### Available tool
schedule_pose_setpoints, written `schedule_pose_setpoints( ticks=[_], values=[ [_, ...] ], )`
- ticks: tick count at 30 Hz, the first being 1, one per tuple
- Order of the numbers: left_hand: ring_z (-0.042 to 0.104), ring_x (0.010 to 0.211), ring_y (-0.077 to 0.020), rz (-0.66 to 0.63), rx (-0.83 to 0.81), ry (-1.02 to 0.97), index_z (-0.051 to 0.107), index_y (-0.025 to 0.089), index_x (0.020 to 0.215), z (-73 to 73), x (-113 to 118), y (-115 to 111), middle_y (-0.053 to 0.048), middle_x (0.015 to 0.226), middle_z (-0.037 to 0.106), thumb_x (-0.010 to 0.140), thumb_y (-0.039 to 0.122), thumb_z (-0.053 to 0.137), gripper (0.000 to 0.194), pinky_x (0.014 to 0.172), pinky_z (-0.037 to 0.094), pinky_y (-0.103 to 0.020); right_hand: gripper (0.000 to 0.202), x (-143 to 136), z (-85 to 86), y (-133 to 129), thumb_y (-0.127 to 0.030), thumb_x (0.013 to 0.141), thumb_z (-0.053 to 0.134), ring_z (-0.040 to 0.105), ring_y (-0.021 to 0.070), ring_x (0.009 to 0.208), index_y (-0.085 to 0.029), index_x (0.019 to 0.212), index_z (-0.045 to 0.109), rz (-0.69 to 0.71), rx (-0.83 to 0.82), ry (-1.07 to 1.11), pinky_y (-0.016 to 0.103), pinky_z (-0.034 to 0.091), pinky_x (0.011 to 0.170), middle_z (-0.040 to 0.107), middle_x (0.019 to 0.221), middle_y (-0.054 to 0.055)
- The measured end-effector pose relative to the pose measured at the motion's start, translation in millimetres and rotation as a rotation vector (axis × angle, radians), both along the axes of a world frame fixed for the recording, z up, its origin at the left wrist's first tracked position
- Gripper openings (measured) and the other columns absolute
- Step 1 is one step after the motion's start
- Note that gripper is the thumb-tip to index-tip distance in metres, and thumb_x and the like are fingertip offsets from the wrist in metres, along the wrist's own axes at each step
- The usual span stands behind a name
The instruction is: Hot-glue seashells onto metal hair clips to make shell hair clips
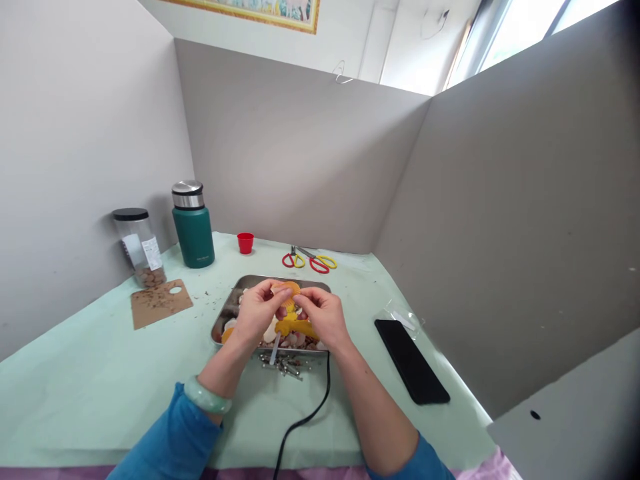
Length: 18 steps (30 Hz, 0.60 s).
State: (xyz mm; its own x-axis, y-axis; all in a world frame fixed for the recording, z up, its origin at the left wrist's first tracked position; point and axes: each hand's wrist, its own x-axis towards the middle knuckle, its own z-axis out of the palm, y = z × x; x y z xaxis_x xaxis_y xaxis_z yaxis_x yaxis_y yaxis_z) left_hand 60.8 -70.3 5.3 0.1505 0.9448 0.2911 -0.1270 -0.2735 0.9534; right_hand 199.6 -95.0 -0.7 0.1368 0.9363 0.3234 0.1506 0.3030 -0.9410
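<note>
Both hands meet above a metal tray [216, 328], pinching a small orange shell [289, 289] between them. My left hand [257, 310] grips its left side with thumb and fingers. On the right side, the fingertips of my right hand [324, 315] close on the same piece. Below the hands a yellow glue gun [303, 327] lies across the tray, a whitish glue stick [275, 348] jutting from it toward me. Pale and orange shells and small brownish bits fill the tray, partly hidden by my hands.
Small metal pieces [287, 366] lie before the tray, beside a black cord [305, 420]. A phone [411, 360] is at right. Behind are scissors [320, 263], smaller cutters [293, 259] and a red cup [245, 243]. Leftward stand a green flask [194, 233], a jar [140, 247] and brown card [160, 305].
</note>
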Motion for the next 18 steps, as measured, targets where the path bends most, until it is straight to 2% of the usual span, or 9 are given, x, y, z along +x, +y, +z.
schedule_pose_setpoints(
  ticks=[5, 8, 10, 12, 14, 16, 18],
  values=[
    [0.047, 0.045, -0.0084, 0.018, -0.042, -0.011, 0.065, 0.013, 0.075, -3.7, 2.6, 0.6, 0.002, 0.055, 0.058, 0.067, 0.034, 0.070, 0.023, 0.046, 0.039, -0.020, 0.023, 0.0, -1.1, -2.2, -0.039, 0.076, 0.058, 0.051, 0.0095, 0.047, -0.018, 0.070, 0.064, -0.076, 0.045, -0.145, 0.021, 0.043, 0.049, 0.058, 0.058, -0.003],
    [0.048, 0.045, -0.0093, 0.022, -0.072, -0.038, 0.065, 0.013, 0.074, -5.4, 0.9, 3.5, 0.001, 0.055, 0.058, 0.065, 0.038, 0.071, 0.027, 0.045, 0.040, -0.021, 0.020, 4.9, 4.3, -8.3, -0.036, 0.074, 0.061, 0.049, 0.0096, 0.045, -0.017, 0.067, 0.063, -0.055, -0.010, -0.100, 0.021, 0.042, 0.048, 0.056, 0.053, -0.003],
    [0.048, 0.045, -0.0089, 0.069, -0.083, -0.066, 0.064, 0.013, 0.076, -6.4, -3.9, 8.4, 0.002, 0.055, 0.057, 0.066, 0.041, 0.070, 0.030, 0.046, 0.039, -0.021, 0.018, 13.4, 9.2, -18.7, -0.033, 0.073, 0.062, 0.050, 0.0104, 0.046, -0.016, 0.066, 0.063, -0.033, -0.056, -0.060, 0.022, 0.042, 0.049, 0.054, 0.051, -0.003],
    [0.047, 0.046, -0.0080, 0.124, -0.089, -0.079, 0.063, 0.014, 0.078, -7.4, -10.8, 14.6, 0.003, 0.056, 0.056, 0.067, 0.042, 0.068, 0.031, 0.045, 0.039, -0.020, 0.018, 27.4, 13.7, -37.2, -0.032, 0.075, 0.061, 0.051, 0.0116, 0.048, -0.016, 0.067, 0.063, -0.068, -0.083, -0.089, 0.022, 0.043, 0.051, 0.054, 0.050, -0.002],
    [0.046, 0.045, -0.0077, 0.150, -0.097, -0.059, 0.063, 0.013, 0.079, -8.2, -17.0, 19.6, 0.003, 0.057, 0.056, 0.066, 0.041, 0.068, 0.031, 0.044, 0.037, -0.020, 0.019, 46.7, 16.4, -64.3, -0.033, 0.078, 0.059, 0.054, 0.0121, 0.053, -0.017, 0.071, 0.067, -0.091, -0.081, -0.214, 0.024, 0.046, 0.055, 0.061, 0.062, 0.001],
    [0.045, 0.045, -0.0079, 0.154, -0.099, -0.019, 0.064, 0.013, 0.079, -8.7, -19.9, 21.8, 0.003, 0.056, 0.055, 0.066, 0.039, 0.068, 0.030, 0.043, 0.036, -0.020, 0.021, 70.4, 16.5, -97.6, -0.034, 0.083, 0.054, 0.057, 0.0130, 0.056, -0.022, 0.085, 0.071, -0.033, -0.071, -0.375, 0.026, 0.048, 0.060, 0.065, 0.078, 0.004],
    [0.045, 0.045, -0.0079, 0.144, -0.092, 0.020, 0.065, 0.013, 0.080, -8.6, -19.1, 21.3, 0.004, 0.055, 0.053, 0.066, 0.036, 0.067, 0.026, 0.042, 0.035, -0.019, 0.025, 96.9, 13.4, -133.5, -0.035, 0.087, 0.047, 0.060, 0.0144, 0.060, -0.027, 0.091, 0.071, 0.028, -0.111, -0.516, 0.027, 0.051, 0.061, 0.067, 0.087, 0.005]
  ],
)
